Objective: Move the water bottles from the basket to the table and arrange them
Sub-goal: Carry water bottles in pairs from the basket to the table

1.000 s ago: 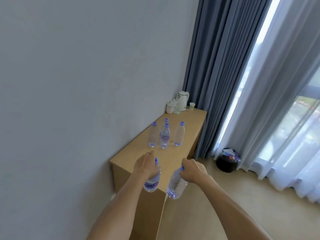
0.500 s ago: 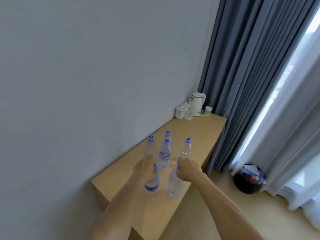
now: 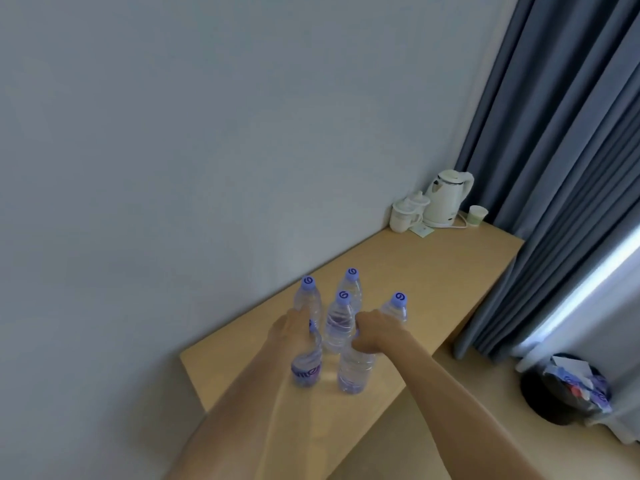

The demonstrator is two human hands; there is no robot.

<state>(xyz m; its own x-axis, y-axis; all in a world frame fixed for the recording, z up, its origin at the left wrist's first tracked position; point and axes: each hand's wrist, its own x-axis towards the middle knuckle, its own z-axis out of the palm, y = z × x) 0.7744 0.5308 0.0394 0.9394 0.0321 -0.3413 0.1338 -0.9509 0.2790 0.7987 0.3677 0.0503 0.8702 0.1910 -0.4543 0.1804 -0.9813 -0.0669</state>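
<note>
Gripping one clear plastic purple-labelled water bottle each (image 3: 306,368) (image 3: 354,373), left hand (image 3: 290,328) and right hand (image 3: 374,331) are standing before four upright purple-capped bottles (image 3: 339,320) on the light wooden table (image 3: 415,271), label text unreadable.

clear bottles (image 3: 341,322) | purple caps | six upright | clustered on table (image 3: 433,271)

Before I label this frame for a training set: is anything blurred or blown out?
Head view: the left-hand bottle is motion-smeared, the right-hand bottle soft; the window strip is overexposed; wide-angle bending tilts the wall and curtains.
</note>
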